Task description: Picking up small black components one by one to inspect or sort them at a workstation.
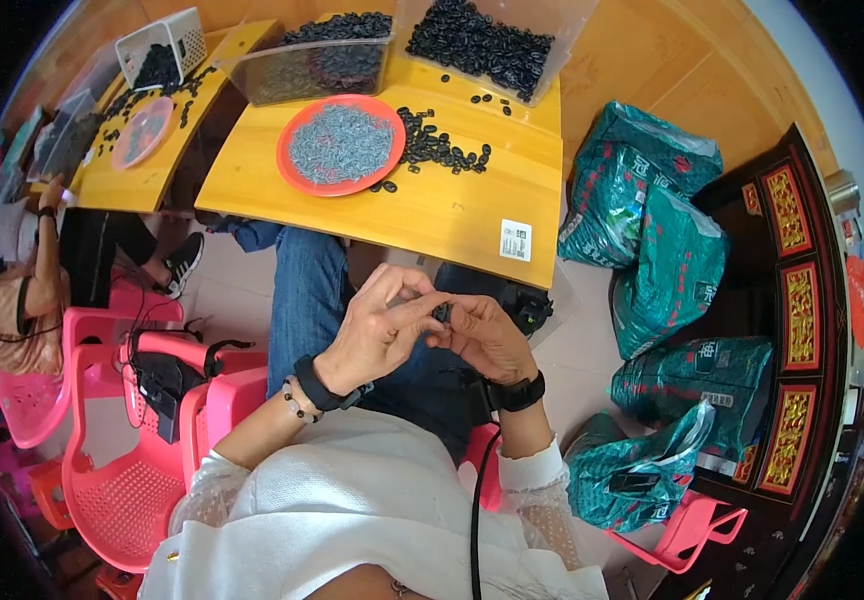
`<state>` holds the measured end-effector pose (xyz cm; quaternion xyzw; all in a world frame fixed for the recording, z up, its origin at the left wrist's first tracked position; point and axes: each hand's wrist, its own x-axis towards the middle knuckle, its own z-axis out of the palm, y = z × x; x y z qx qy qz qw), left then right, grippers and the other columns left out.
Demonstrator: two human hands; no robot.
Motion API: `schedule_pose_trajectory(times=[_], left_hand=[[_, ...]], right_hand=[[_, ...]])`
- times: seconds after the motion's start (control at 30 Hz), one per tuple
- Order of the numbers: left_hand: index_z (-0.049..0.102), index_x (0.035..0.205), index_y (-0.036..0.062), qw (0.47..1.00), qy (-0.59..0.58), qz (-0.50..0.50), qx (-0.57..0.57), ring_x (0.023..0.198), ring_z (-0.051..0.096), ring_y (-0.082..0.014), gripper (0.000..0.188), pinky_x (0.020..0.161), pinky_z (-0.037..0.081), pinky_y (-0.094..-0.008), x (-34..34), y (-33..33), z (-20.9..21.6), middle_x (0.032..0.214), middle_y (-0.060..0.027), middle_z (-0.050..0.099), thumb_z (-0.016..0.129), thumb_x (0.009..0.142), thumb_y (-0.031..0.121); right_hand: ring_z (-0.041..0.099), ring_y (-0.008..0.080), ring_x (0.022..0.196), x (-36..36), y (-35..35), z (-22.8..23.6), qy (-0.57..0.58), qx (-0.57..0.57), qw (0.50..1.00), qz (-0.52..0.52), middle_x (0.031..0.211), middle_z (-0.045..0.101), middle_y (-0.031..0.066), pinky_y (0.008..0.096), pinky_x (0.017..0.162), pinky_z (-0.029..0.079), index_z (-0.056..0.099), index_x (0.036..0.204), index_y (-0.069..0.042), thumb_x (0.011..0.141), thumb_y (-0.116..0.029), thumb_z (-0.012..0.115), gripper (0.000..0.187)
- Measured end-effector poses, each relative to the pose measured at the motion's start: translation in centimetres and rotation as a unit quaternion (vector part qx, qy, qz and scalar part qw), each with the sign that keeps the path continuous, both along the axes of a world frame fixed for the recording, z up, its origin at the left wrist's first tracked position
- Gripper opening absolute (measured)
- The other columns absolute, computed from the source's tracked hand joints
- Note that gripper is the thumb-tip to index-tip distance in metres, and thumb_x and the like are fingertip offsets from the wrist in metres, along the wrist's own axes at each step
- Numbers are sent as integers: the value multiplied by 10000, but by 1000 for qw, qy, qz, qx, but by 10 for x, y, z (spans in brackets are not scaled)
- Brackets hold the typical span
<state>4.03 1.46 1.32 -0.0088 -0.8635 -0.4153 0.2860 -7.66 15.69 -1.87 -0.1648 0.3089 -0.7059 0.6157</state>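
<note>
In front of my lap, past the near edge of the yellow table (492,190), my two hands meet at a small black plastic piece (442,312). My left hand (377,325) pinches it from one side, and my right hand (487,338) has fingers and thumb closed on the other. The fingers cover much of the piece, so its exact kind stays hidden. On the table a red plate (286,160) holds a heap of thin silvery metal pins (342,143). Loose black oval pieces (442,150) lie scattered to the plate's right.
Two clear bins (302,85) of black pieces stand at the table's back. Teal sacks (672,270) sit on the floor at right, beside a dark carved cabinet (792,310). Pink chairs (132,490) stand at left, where another person (27,300) sits by a second table.
</note>
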Motion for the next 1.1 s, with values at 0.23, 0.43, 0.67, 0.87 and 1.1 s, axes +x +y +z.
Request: schedule_pose_trajectory(times=[0.23, 0.43, 0.67, 0.87, 1.1], left_hand=[[645, 994, -9, 1000, -2, -1, -17, 803, 556, -247, 335, 681, 490, -318, 1, -6, 0, 923, -118, 533, 553, 681, -85], [630, 1000, -21, 997, -5, -47, 57, 850, 611, -259, 346, 709, 517, -324, 0, 2, -6, 980, -144, 524, 523, 691, -132], [636, 1025, 2, 997, -11, 2, 79, 877, 593, -271, 342, 727, 504, -316, 0, 0, -10, 1008, -127, 534, 582, 702, -97], [646, 1022, 9, 992, 6, 27, 126, 893, 590, -256, 306, 742, 487, -301, -3, -5, -4, 998, -123, 572, 674, 719, -22], [629, 1056, -3, 988, 52, 51, 134, 856, 598, -239, 287, 723, 479, -301, -9, -18, -1, 928, -124, 613, 647, 770, -3]], right_hand=[[583, 154, 930, 2, -6, 2, 3, -19, 1000, -3, 1049, 615, 82, 347, 863, 476, 570, 1148, 21, 871, -228, 614, 375], [566, 184, 994, 4, 4, -17, 20, -3, 999, -48, 980, 606, 66, 383, 937, 430, 586, 1064, 28, 847, -225, 643, 337], [569, 158, 945, 16, -7, 6, 31, -2, 997, -69, 1026, 603, 67, 306, 902, 436, 569, 1101, 23, 905, -285, 575, 365], [572, 115, 832, 13, -12, 25, 43, 72, 991, -101, 928, 608, 34, 283, 797, 479, 583, 1052, -19, 917, -304, 550, 317], [565, 86, 768, 11, -18, 34, 181, 144, 961, -153, 875, 591, 14, 247, 710, 499, 597, 1056, -30, 936, -285, 523, 291]])
